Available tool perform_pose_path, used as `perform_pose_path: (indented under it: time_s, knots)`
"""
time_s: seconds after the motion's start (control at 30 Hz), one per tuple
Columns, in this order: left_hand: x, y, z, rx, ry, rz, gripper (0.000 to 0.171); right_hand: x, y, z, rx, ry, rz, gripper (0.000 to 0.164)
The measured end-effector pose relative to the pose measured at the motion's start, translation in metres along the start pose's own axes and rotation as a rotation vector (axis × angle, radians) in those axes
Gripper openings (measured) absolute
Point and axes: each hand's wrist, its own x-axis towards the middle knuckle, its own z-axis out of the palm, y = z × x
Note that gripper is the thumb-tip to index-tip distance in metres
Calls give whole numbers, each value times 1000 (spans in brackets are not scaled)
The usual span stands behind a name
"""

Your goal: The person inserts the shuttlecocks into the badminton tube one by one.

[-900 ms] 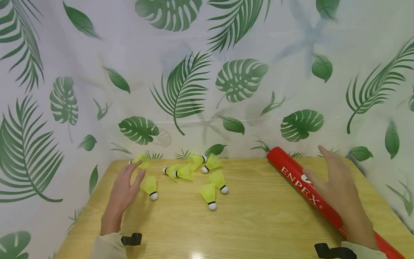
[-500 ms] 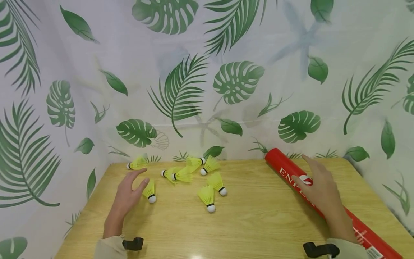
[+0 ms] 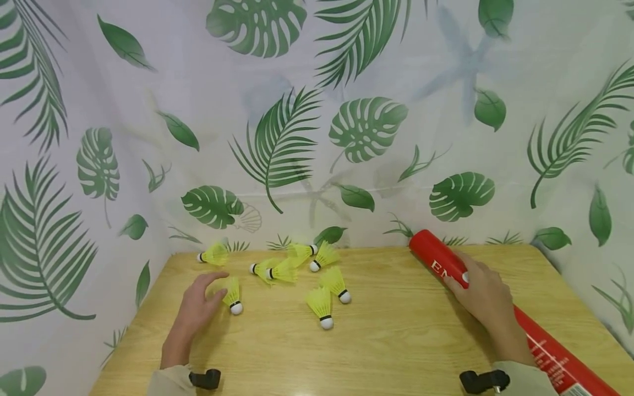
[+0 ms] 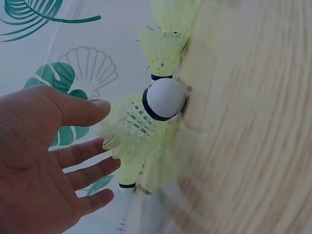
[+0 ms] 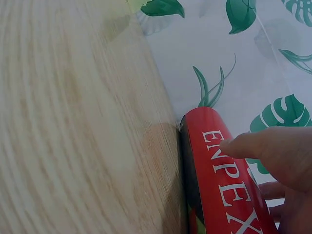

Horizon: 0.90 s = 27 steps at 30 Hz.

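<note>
My left hand (image 3: 195, 308) is beside a yellow shuttlecock (image 3: 233, 295) with a white cork, thumb and fingers apart near its skirt. In the left wrist view the thumb and fingers (image 4: 95, 168) point at that shuttlecock's skirt (image 4: 131, 126); contact cannot be made out. My right hand (image 3: 482, 297) is over a red shuttlecock tube (image 3: 555, 352) lettered ENPEX, which lies slantwise on the table. In the right wrist view the thumb is extended over the tube (image 5: 207, 124) and the other fingers (image 5: 270, 190) are at its far side, partly hidden. A firm grip is not visible.
More yellow shuttlecocks lie on the wooden table (image 3: 376, 352): one at the back left (image 3: 214, 254), a cluster (image 3: 282, 270) at the back middle, and a pair (image 3: 321, 305) nearer the centre. A leaf-patterned curtain (image 3: 297, 71) stands behind the table.
My right hand has moved left and down onto the tube. The left hand has drawn lower, nearer the closest shuttlecock. Shuttlecocks and tube lie much as before.
</note>
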Motion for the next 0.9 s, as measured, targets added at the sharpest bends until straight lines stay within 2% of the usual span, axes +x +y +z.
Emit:
perform_pose_path:
  time_s: [0.33, 0.5, 0.73, 0.9]
  knots:
    - [2, -10, -1, 17, -23, -94, 35, 8, -2, 5, -52, -64, -5, 66]
    - [3, -7, -2, -14, -21, -138, 33, 10, -3, 3, -56, -75, -24, 67]
    - [6, -1, -6, -51, -14, -82, 26, 13, -3, -1, -30, -93, -43, 71]
    - [7, -1, -6, -43, -1, -83, 22, 12, -8, -8, 0, -49, -66, 70]
